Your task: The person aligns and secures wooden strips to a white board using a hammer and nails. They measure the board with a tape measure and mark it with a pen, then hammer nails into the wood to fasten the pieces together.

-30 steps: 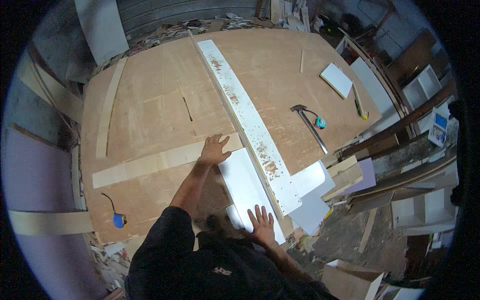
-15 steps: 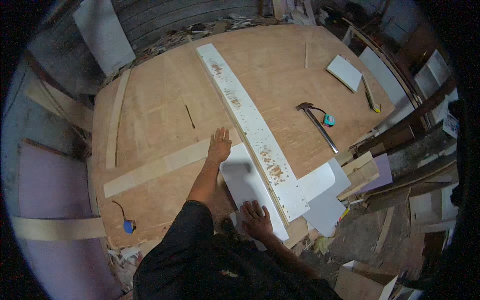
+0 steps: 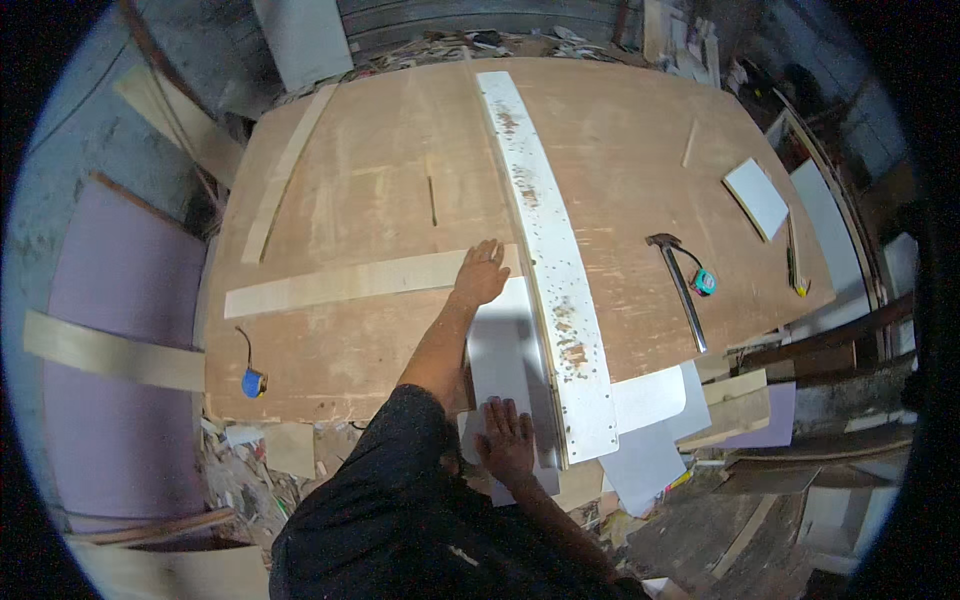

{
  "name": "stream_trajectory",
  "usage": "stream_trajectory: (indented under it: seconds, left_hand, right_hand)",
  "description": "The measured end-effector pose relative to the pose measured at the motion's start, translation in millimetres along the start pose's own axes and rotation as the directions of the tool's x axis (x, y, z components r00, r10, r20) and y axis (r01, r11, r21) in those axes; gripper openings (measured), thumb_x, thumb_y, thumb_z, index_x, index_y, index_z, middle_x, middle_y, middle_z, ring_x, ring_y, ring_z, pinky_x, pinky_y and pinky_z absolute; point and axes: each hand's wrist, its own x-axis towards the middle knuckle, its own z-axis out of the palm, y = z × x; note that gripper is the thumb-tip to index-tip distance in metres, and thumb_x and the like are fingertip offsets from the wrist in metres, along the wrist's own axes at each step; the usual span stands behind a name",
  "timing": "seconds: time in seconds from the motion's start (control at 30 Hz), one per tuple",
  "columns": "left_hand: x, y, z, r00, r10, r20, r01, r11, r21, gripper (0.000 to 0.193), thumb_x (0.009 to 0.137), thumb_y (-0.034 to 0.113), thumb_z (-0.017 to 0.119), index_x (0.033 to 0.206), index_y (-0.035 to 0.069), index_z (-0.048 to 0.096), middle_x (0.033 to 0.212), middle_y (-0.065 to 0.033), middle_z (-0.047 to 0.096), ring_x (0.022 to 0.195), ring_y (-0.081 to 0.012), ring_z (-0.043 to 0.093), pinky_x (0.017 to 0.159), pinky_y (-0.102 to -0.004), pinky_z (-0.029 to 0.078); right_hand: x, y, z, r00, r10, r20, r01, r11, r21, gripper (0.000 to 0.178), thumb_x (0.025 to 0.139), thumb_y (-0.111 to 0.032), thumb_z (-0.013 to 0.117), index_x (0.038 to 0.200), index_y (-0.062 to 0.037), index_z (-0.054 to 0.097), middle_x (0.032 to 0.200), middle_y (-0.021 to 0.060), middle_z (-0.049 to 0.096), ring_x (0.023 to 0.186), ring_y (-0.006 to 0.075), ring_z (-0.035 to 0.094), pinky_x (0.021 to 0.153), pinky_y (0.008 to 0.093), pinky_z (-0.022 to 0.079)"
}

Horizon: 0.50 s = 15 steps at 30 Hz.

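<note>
A narrow white panel (image 3: 500,345) lies along the left side of a long white board (image 3: 552,250), which is scuffed with brown marks and small holes. Fingers stretched out, my left hand (image 3: 483,272) rests at the panel's far end, over the right end of a pale wooden strip (image 3: 360,283). My right hand (image 3: 508,437) lies flat on the panel's near part, its fingers spread. Neither hand grips anything. My left forearm and dark sleeve cover part of the panel's left edge.
The wooden table (image 3: 340,370) carries a claw hammer (image 3: 683,290) and a teal tape measure (image 3: 704,282) at right, and a blue tape measure (image 3: 254,383) at left. A small white panel (image 3: 757,199) lies far right. Sheets overhang the near right edge; scraps litter the floor.
My view has swung left, so the table and its things sit farther right in the picture. Both hands stay on about the same parts of the white panel, still open.
</note>
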Motion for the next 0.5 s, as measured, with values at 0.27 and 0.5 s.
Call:
stream_trajectory:
  seconds: [0.27,0.5]
  left_hand:
    - [45.8,-15.9,19.0,0.987,-0.005,-0.162,0.013,0.998,0.053,0.059,0.105,0.031,0.046,0.148,-0.01,0.042,0.152,-0.0293,0.045,0.142,-0.0469,0.04,0.121,-0.0553,0.03]
    - [43.5,-10.1,18.7,0.983,0.0,-0.183,0.014,0.997,0.073,0.06,0.104,0.03,0.05,0.149,-0.009,0.043,0.148,-0.0224,0.05,0.14,-0.0402,0.042,0.12,-0.0486,0.031]
  right_hand:
    - [44.1,0.7,-3.4,0.993,-0.008,-0.117,0.004,1.0,-0.031,0.064,0.101,-0.037,0.058,0.156,-0.0079,0.042,0.166,0.0106,0.037,0.153,0.0299,0.035,0.121,0.0584,0.027]
    - [43.0,-2.4,-14.4,0.999,0.002,-0.045,-0.004,0.999,-0.036,0.066,0.097,-0.038,0.061,0.156,-0.0119,0.043,0.163,0.0085,0.041,0.151,0.0298,0.036,0.118,0.057,0.032]
